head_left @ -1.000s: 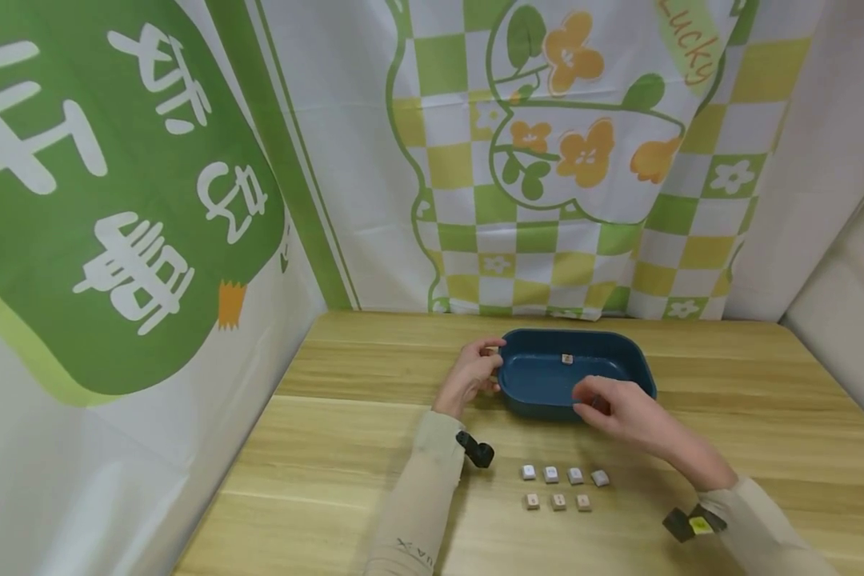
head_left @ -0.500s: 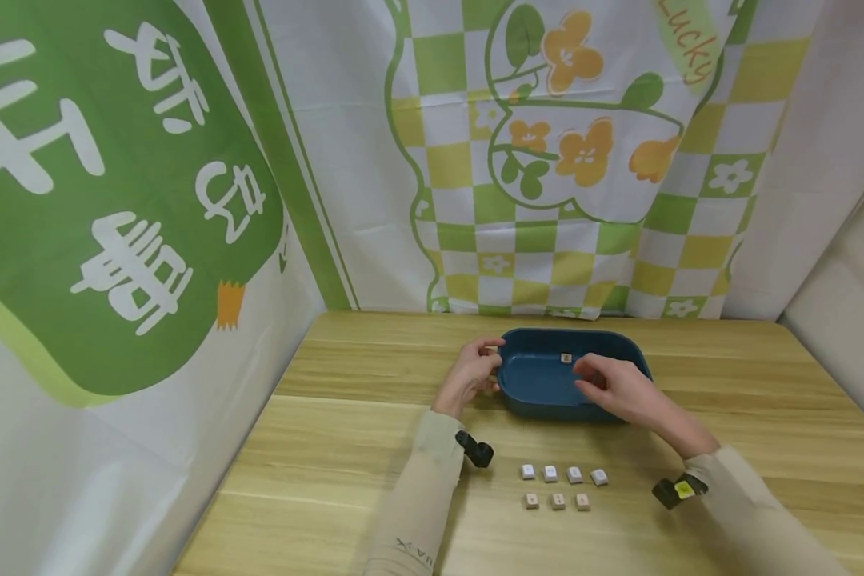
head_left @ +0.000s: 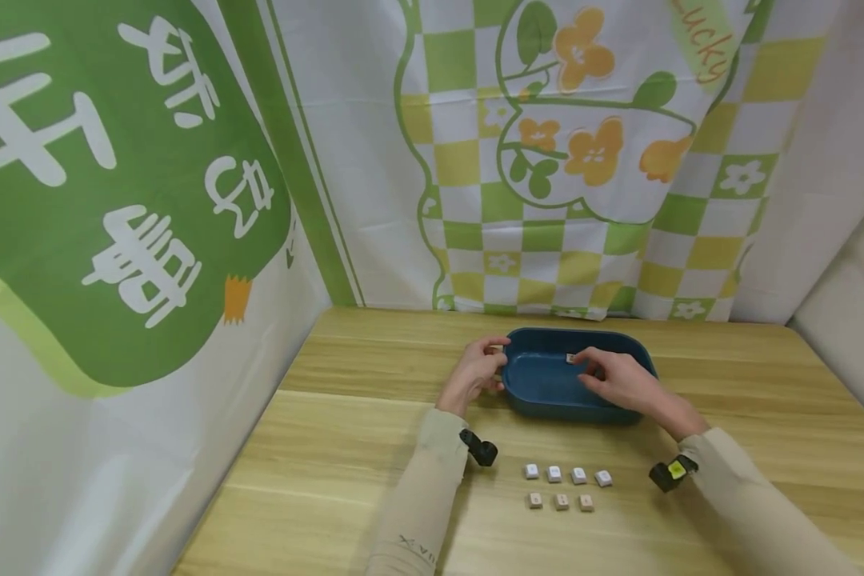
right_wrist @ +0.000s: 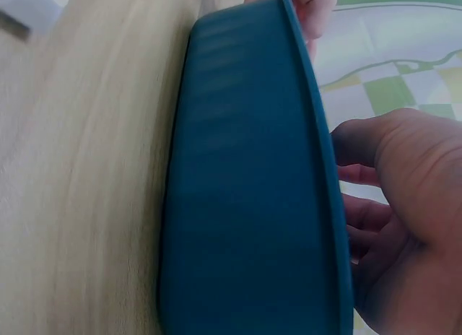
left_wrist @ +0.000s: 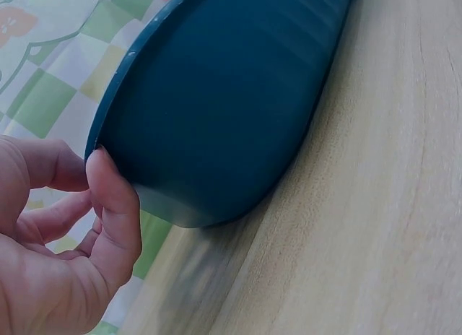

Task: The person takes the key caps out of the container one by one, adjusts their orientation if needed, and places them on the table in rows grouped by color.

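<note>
A dark blue oval plastic basin [head_left: 547, 412] stands on the wooden table. With thumb and index finger my left hand [head_left: 473, 372] pinches the left end of its rim; the left wrist view shows the thumb [left_wrist: 115, 205] against the outer wall. My right hand [head_left: 622, 382] reaches over the near rim, fingers bent and thumb apart from the index finger. Its fingertips are beside a small keycap [head_left: 570, 358] inside the basin, partly covered by them; whether they touch it I cannot tell. In the right wrist view the basin wall hides the right fingertips.
Nearer on the table [head_left: 374, 480] lie two rows of keycaps: several white ones [head_left: 554, 474] and, below them, three pinkish ones [head_left: 562, 502]. A patterned green and white cloth [head_left: 547, 240] hangs behind the table; another cloth [head_left: 151, 320] hangs at the left.
My right hand has moved from the basin's near rim further inward, up to the keycap inside. The left hand keeps its hold on the rim. The head view has shifted slightly.
</note>
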Tool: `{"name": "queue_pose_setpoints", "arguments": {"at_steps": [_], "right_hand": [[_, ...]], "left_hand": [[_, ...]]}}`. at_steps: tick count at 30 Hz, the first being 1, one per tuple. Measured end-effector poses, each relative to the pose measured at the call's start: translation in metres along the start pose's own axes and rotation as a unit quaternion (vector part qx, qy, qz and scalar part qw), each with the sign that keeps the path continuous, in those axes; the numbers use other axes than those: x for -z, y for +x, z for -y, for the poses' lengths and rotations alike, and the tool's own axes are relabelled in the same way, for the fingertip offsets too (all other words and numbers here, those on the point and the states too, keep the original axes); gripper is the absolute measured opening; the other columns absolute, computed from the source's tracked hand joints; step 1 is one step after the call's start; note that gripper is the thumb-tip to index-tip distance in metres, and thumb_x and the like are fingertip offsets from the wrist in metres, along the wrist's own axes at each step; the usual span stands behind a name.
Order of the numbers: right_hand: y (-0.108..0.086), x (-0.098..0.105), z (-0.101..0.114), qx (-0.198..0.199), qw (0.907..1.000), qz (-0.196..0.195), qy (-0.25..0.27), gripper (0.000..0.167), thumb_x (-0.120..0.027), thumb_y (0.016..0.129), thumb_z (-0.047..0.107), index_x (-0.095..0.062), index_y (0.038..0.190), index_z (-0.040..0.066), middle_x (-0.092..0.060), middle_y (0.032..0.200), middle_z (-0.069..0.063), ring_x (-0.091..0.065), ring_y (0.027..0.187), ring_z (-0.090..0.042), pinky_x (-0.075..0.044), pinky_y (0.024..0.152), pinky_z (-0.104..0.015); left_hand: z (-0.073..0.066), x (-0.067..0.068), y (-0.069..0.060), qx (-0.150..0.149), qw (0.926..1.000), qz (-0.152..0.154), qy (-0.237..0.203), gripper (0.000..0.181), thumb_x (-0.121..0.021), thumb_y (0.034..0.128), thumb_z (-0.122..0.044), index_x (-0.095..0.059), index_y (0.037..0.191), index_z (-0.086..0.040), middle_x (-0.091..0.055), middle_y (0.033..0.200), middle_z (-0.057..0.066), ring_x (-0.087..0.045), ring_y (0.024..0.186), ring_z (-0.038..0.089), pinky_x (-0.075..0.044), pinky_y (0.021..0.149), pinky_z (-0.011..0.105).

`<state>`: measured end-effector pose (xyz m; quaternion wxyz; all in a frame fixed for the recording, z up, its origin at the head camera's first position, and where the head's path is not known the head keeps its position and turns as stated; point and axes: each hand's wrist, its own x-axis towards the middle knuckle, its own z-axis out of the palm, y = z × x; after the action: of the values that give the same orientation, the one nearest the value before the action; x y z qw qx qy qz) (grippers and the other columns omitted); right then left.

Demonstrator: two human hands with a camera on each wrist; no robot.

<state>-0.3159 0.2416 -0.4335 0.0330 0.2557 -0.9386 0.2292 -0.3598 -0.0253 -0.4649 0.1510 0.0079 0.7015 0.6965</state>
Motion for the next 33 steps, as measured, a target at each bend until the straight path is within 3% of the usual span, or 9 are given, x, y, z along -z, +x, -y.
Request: {"name": "queue_pose_setpoints", "arguments": {"at_steps": [5,15,28,33], "right_hand": [[0.006,-0.001,-0.006,-0.014,0.9999,0.005,-0.001,0.027,-0.063,0.094,0.013,-0.063,0.119,0.006,-0.068,0.090,-0.004,-0.051,0.063,-0.006,-0.041,0.056,-0.026],[0.023,-0.009,-0.016,-0.027,0.9992,0.030,0.003,0.028,-0.063,0.094,0.014,-0.062,0.121,0.005,-0.069,0.097,-0.010,-0.064,0.082,-0.020,-0.050,0.065,-0.034],[0.040,-0.018,-0.026,-0.063,0.9959,0.064,0.006,0.031,-0.062,0.094,0.016,-0.059,0.123,0.003,-0.066,0.093,-0.010,-0.059,0.072,-0.016,-0.048,0.063,-0.034],[0.044,-0.021,-0.030,-0.059,0.9959,0.068,0.005,0.032,-0.062,0.094,0.014,-0.059,0.122,0.001,-0.066,0.092,-0.010,-0.059,0.074,-0.017,-0.048,0.064,-0.035]], "left_hand": [[-0.001,0.000,0.001,-0.001,1.0000,0.000,0.000,0.040,-0.052,0.0941,-0.004,-0.060,0.131,-0.016,-0.052,0.102,0.005,-0.054,0.068,0.016,-0.048,0.054,0.031],[-0.003,0.000,0.000,0.001,1.0000,-0.001,-0.004,0.041,-0.051,0.0926,-0.002,-0.059,0.131,-0.014,-0.051,0.099,0.004,-0.054,0.066,0.017,-0.048,0.052,0.030],[-0.002,0.000,0.000,0.002,1.0000,0.002,-0.004,0.042,-0.051,0.0936,-0.003,-0.058,0.134,-0.013,-0.051,0.099,0.004,-0.054,0.069,0.019,-0.048,0.051,0.029],[-0.001,-0.001,0.000,-0.001,1.0000,0.004,-0.002,0.041,-0.051,0.0940,-0.003,-0.058,0.133,-0.013,-0.052,0.099,0.005,-0.054,0.069,0.018,-0.048,0.050,0.028]]}}
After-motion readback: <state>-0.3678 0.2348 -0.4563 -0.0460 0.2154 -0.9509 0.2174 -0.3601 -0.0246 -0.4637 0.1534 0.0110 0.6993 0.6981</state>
